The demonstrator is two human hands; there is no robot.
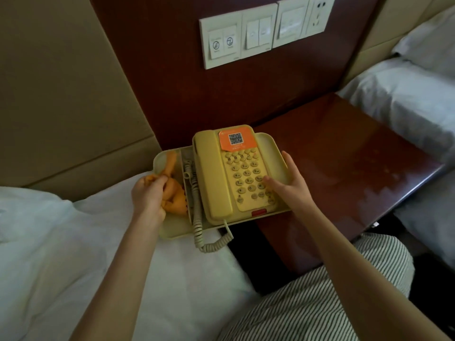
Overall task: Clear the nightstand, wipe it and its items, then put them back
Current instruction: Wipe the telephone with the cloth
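Tray (267,143) with phone (216,183) straddles bed (172,279) and the bench's (344,156) left edge, long axis running left-right between the 2 hands. Left hand (147,195) grips orange cloth (176,193) in the tray's left compartment. Right hand (290,185) lies flat across keypad and right rim, apparently not gripping. The bench lies rightward, nearer the right hand.

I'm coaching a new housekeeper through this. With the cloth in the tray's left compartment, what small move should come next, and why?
Probably sweep the orange cloth along the left compartment of the tray. The left hand grips the cloth there, the right hand rests flat on the telephone as if to steady it, and the nightstand top shows wet streaks, so it looks wiped.
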